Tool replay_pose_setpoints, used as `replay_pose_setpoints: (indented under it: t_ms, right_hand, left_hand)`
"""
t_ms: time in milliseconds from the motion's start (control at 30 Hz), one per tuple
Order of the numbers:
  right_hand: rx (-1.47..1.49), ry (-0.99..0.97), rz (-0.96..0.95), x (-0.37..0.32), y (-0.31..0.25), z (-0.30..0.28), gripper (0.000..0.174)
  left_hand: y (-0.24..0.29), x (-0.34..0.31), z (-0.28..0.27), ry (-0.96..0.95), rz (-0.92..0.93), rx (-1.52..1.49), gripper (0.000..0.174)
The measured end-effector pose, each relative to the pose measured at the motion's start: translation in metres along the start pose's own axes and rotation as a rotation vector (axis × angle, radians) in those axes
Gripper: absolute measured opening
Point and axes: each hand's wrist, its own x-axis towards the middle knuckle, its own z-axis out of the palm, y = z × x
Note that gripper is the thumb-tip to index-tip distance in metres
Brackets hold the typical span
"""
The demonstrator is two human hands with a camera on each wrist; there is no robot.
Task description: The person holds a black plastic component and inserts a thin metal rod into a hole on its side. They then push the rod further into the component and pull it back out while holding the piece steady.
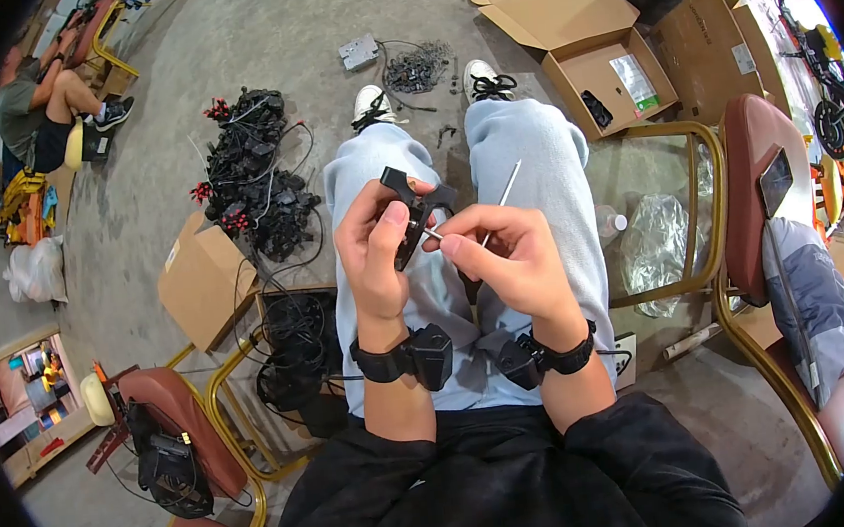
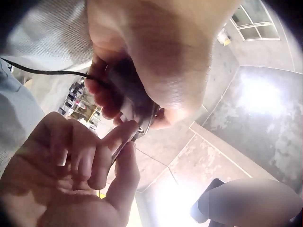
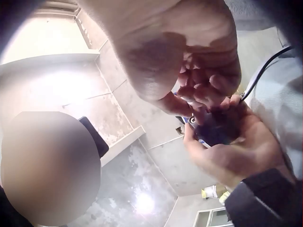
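Observation:
In the head view my left hand (image 1: 373, 258) grips a black plastic part (image 1: 418, 214) above the lap. My right hand (image 1: 512, 261) pinches a small metal piece (image 1: 428, 231) against that part. A thin metal shaft (image 1: 509, 184) slants up past the right hand's fingers; its lower end is hidden by the hand. In the left wrist view the dark part (image 2: 128, 87) sits within the left hand (image 2: 156, 47), the right hand (image 2: 80, 165) meeting its end. The right wrist view has the right hand (image 3: 189, 56) touching the part (image 3: 218, 126), with the left hand (image 3: 236, 161) around it.
Black cabled parts (image 1: 259, 177) lie in a heap on the floor at left, beside a cardboard box (image 1: 205, 282). Beyond the shoes are a metal box (image 1: 358, 52) and small dark pieces (image 1: 415, 68). An open carton (image 1: 663, 92) and chairs (image 1: 753, 204) stand at right. Someone (image 1: 42, 106) sits far left.

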Motion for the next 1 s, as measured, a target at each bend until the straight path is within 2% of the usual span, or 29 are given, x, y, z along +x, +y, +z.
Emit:
replay_pose_setpoints:
  t_ms: [100, 167, 267, 500, 567, 600, 667, 733, 800, 833, 900, 1000]
  right_hand:
    - [0.167, -0.062, 0.1, 0.003, 0.003, -0.005, 0.013]
    - [0.407, -0.113, 0.158, 0.004, -0.001, -0.006, 0.014]
    - [0.465, -0.156, 0.177, 0.003, -0.002, -0.009, 0.014]
    - [0.41, -0.123, 0.172, 0.002, -0.001, -0.004, 0.013]
    - [-0.143, 0.05, -0.094, -0.001, -0.005, 0.001, 0.01]
    - [-0.143, 0.049, -0.094, 0.001, -0.003, 0.002, 0.01]
    - [-0.609, 0.111, -0.557, 0.006, 0.003, 0.001, 0.011]
    - [-0.535, 0.094, -0.523, 0.003, 0.001, 0.003, 0.011]
    - [-0.292, 0.076, -0.305, 0.0, 0.001, 0.003, 0.011]
    - [-0.293, 0.076, -0.304, 0.0, 0.0, 0.003, 0.011]
    - [-0.11, 0.038, -0.131, 0.0, -0.001, 0.002, 0.011]
    - [-0.012, -0.006, -0.054, -0.001, 0.003, 0.0, 0.013]
  left_hand:
    - [-0.001, 0.0, 0.0, -0.006, 0.029, 0.058, 0.037]
    - [-0.003, 0.0, -0.002, -0.026, 0.045, 0.068, 0.036]
    - [-0.005, 0.0, -0.003, -0.044, 0.047, 0.073, 0.036]
    - [-0.001, 0.0, -0.002, -0.063, 0.028, 0.034, 0.032]
    - [-0.001, 0.0, -0.001, -0.067, 0.009, -0.008, 0.029]
    - [-0.002, 0.0, 0.0, -0.034, 0.009, -0.021, 0.029]
    - [-0.002, 0.0, 0.0, 0.0, 0.008, -0.034, 0.028]
    - [-0.002, -0.001, -0.001, 0.032, 0.031, -0.101, 0.028]
    - [-0.005, -0.001, -0.005, 0.016, 0.021, -0.129, 0.028]
    - [-0.006, -0.001, -0.006, 0.002, 0.036, -0.086, 0.028]
    - [-0.005, -0.001, -0.006, -0.012, 0.049, -0.043, 0.027]
    - [0.0, -0.002, -0.003, -0.04, 0.018, -0.039, 0.027]
